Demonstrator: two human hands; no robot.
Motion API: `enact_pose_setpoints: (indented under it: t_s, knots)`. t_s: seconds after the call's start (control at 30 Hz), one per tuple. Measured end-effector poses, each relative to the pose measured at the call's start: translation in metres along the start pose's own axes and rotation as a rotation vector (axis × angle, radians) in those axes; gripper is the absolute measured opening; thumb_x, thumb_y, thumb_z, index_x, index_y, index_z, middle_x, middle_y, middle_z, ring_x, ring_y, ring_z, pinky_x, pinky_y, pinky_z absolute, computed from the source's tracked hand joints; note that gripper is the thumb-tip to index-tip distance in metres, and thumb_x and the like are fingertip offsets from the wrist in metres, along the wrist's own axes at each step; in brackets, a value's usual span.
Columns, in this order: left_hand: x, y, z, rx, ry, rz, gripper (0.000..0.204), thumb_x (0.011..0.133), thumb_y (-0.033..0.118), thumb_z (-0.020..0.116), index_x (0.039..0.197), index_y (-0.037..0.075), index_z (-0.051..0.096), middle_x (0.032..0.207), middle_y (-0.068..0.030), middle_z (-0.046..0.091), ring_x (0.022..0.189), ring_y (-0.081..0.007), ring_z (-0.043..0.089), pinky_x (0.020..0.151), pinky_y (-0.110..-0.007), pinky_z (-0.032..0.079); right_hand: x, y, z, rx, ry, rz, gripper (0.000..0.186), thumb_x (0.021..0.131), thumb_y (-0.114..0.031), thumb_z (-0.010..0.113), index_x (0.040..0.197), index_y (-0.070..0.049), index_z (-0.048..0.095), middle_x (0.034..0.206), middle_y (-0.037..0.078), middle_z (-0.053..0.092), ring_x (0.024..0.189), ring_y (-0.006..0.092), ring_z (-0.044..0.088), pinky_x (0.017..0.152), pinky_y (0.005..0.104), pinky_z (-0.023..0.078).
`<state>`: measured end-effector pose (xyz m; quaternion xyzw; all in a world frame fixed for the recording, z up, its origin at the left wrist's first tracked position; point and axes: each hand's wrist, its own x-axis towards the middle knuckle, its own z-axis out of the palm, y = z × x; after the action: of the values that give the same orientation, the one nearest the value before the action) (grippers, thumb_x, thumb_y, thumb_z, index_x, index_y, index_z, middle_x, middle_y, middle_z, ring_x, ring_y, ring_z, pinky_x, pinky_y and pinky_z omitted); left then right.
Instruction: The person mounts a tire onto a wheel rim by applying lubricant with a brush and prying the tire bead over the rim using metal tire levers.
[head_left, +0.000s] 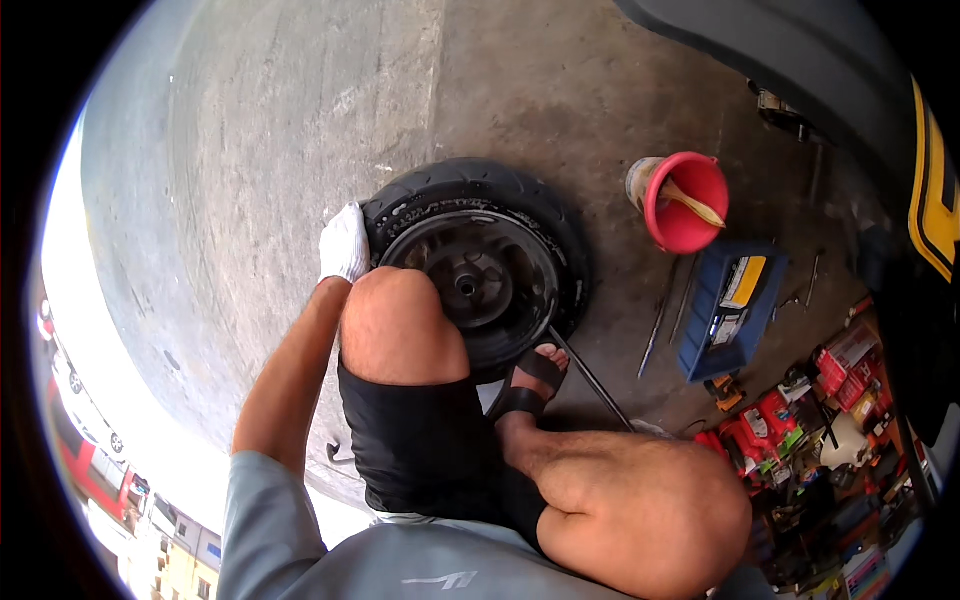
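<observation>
I'm squatting over a small scooter wheel [480,265] lying flat on the concrete floor [270,130]. My left hand [345,243], in a white glove, is pressing down on the tyre [400,200] at its left edge, fingers curled over the sidewall, not wrapped around any tool. My left knee [395,325] is leaning on the rim side nearest me, and my sandalled foot [535,380] is resting against the tyre's lower right edge.

My right hand isn't showing; it's hidden behind my right leg, so I can't tell how it's set. A long steel lever [590,375] is running from the rim's lower right edge back toward me, so I'm guessing that hand is working it.

Progress, as I'm judging it: the tyre is sitting around the black rim [470,285] and the bead is looking partly lifted along the upper left arc. Whether it's coming off or going on, I can't tell. Either way it's mid-job, most of the bead left to work.

Red bucket [685,205] with a brush, blue box [730,305] and loose bars [665,315] are lying to my right, well apart from the wheel.
</observation>
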<state>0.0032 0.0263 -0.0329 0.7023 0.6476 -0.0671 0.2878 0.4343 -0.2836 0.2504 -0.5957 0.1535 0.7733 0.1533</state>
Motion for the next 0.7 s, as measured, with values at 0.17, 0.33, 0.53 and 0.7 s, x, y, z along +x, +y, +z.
enact_pose_setpoints:
  t_s: [0.17,0.33,0.53,0.7]
  knots:
    - [-0.002,-0.004,0.000,0.092,0.030,0.065,0.045,0.102,0.027,0.031,0.109,0.000,0.066,0.110,-0.0274,0.066,0.103,-0.0443,0.062,0.094,-0.049,0.046,0.001,-0.004,0.011,-0.065,0.004,0.000,0.039,0.095,-0.007,0.055,0.134,-0.001,0.054,0.084,0.007,0.064,0.050,0.0046,0.043,0.044,0.0197,0.034]
    - [0.005,0.005,-0.001,-0.093,0.006,-0.044,0.048,0.102,0.029,0.030,0.106,0.000,0.068,0.108,-0.0280,0.067,0.104,-0.0447,0.061,0.095,-0.048,0.046,-0.004,-0.008,0.006,-0.082,0.033,-0.012,0.039,0.095,-0.007,0.055,0.134,0.000,0.055,0.086,0.007,0.065,0.052,0.0053,0.046,0.046,0.0202,0.038]
    - [0.001,0.002,-0.006,-0.135,0.058,-0.060,0.048,0.102,0.029,0.029,0.106,0.000,0.068,0.108,-0.0264,0.067,0.105,-0.0433,0.062,0.096,-0.046,0.046,0.002,-0.018,-0.019,-0.081,0.092,-0.055,0.039,0.095,-0.007,0.054,0.134,0.000,0.055,0.088,0.006,0.066,0.055,0.0061,0.051,0.050,0.0208,0.043]
    - [0.003,0.007,-0.005,-0.163,0.040,-0.095,0.050,0.102,0.031,0.032,0.103,-0.001,0.069,0.108,-0.0270,0.067,0.105,-0.0432,0.062,0.094,-0.046,0.046,0.010,-0.032,-0.059,-0.015,0.141,-0.081,0.039,0.096,-0.007,0.054,0.134,0.000,0.056,0.090,0.006,0.067,0.058,0.0068,0.055,0.053,0.0213,0.047]
